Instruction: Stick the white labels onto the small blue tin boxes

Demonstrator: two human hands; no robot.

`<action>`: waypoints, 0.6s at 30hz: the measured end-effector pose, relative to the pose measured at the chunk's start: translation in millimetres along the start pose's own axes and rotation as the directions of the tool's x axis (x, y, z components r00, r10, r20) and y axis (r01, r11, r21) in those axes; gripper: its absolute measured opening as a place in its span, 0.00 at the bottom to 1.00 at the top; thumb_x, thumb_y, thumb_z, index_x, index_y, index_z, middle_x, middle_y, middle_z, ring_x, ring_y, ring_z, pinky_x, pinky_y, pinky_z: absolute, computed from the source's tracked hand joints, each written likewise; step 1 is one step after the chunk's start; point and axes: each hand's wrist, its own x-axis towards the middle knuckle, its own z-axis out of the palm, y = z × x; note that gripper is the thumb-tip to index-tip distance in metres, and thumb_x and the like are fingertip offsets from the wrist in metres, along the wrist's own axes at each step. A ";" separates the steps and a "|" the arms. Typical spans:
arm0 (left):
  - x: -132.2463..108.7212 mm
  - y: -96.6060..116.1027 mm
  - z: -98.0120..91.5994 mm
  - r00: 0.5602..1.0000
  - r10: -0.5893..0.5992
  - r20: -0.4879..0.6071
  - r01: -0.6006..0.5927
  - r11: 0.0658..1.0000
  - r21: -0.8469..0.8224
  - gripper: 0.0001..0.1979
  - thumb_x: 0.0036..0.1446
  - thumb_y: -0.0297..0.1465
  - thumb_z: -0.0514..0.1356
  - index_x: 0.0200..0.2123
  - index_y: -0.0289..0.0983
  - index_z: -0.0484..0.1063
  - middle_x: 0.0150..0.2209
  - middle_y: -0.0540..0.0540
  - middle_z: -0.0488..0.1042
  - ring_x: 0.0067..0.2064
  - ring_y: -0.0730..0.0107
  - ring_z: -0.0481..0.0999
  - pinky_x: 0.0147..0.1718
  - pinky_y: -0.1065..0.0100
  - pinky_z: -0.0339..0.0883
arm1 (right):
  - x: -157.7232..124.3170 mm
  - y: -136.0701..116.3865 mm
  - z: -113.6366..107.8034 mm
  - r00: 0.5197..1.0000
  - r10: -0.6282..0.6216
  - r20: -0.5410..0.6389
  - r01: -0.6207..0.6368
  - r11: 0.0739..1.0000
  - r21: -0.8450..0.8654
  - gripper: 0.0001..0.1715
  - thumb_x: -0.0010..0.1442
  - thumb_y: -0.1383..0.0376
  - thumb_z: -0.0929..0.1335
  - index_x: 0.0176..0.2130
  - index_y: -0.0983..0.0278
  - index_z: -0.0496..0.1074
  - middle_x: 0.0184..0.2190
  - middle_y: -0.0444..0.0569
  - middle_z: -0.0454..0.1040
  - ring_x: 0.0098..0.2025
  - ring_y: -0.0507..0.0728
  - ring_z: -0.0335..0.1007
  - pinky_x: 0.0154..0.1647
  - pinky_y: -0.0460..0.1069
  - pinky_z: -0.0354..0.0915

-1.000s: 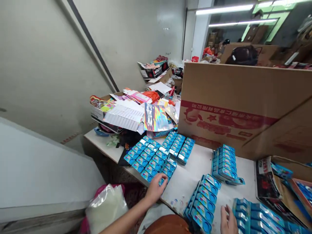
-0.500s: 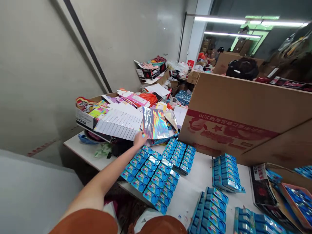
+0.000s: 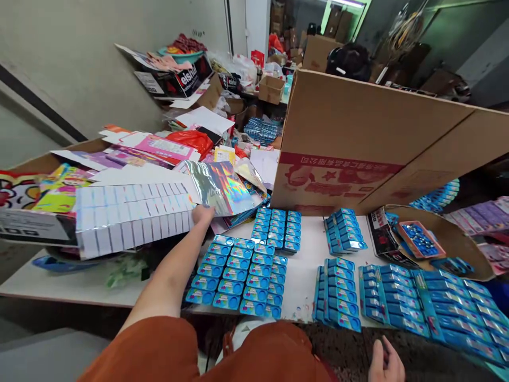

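Note:
My left hand (image 3: 203, 213) reaches forward to the near edge of a shiny holographic sheet (image 3: 225, 185). Its fingers look closed at the sheet's lower left corner, partly hidden. Right beside it lies a block of white packs (image 3: 131, 217) in close rows. Below that arm, small blue blister-like packs (image 3: 234, 265) stand in rows on the white table (image 3: 296, 286). My right hand (image 3: 385, 363) hangs in front of the table's near edge, loosely curled with thumb and fingers apart, holding nothing visible. Above it are more stacked blue packs (image 3: 397, 300).
A tall brown carton (image 3: 342, 132) walls off the table's back. An open box (image 3: 385, 239) at right holds an orange tray (image 3: 421, 239) of small blue pieces. At left, a box of colourful printed cardboard (image 3: 63, 191) overhangs the table. A person's dark head (image 3: 350, 62) shows behind the carton.
The view has turned right and down, bringing my right hand and more blue packs into sight. My left hand stays at the holographic sheet's edge.

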 end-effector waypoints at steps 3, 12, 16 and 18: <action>10.3 -2.9 -13.5 0.998 0.049 0.026 -0.051 0.997 0.053 0.23 0.56 0.39 0.56 0.45 0.24 0.71 0.49 0.25 0.72 0.52 0.41 0.70 0.46 0.53 0.66 | -3.6 0.9 0.5 0.997 -0.032 0.072 0.031 0.999 0.017 0.43 0.55 0.38 0.55 0.48 0.68 0.70 0.48 0.65 0.70 0.51 0.73 0.65 0.51 0.64 0.61; 1.9 3.0 -38.8 0.985 0.162 0.057 -0.167 0.979 0.120 0.18 0.46 0.26 0.62 0.42 0.24 0.73 0.46 0.28 0.75 0.48 0.46 0.74 0.40 0.60 0.68 | -7.5 2.2 7.5 0.969 -0.190 0.160 0.167 0.974 0.150 0.39 0.55 0.39 0.57 0.46 0.67 0.70 0.51 0.63 0.69 0.54 0.70 0.62 0.56 0.63 0.58; -14.0 8.7 -49.2 0.980 0.198 -0.016 -0.194 0.973 0.125 0.17 0.50 0.30 0.60 0.42 0.26 0.73 0.44 0.31 0.75 0.46 0.50 0.74 0.38 0.62 0.67 | -12.5 7.0 6.8 0.973 -0.167 0.156 0.140 0.975 0.173 0.39 0.55 0.39 0.57 0.46 0.67 0.70 0.51 0.62 0.69 0.54 0.70 0.63 0.55 0.63 0.58; -19.0 12.7 -56.3 0.972 0.230 -0.049 -0.221 0.965 0.141 0.16 0.53 0.32 0.57 0.41 0.27 0.73 0.44 0.31 0.75 0.46 0.50 0.74 0.38 0.61 0.67 | -16.5 10.1 5.2 0.975 -0.158 0.155 0.129 0.974 0.184 0.40 0.55 0.39 0.57 0.46 0.67 0.70 0.51 0.62 0.69 0.54 0.69 0.63 0.55 0.62 0.59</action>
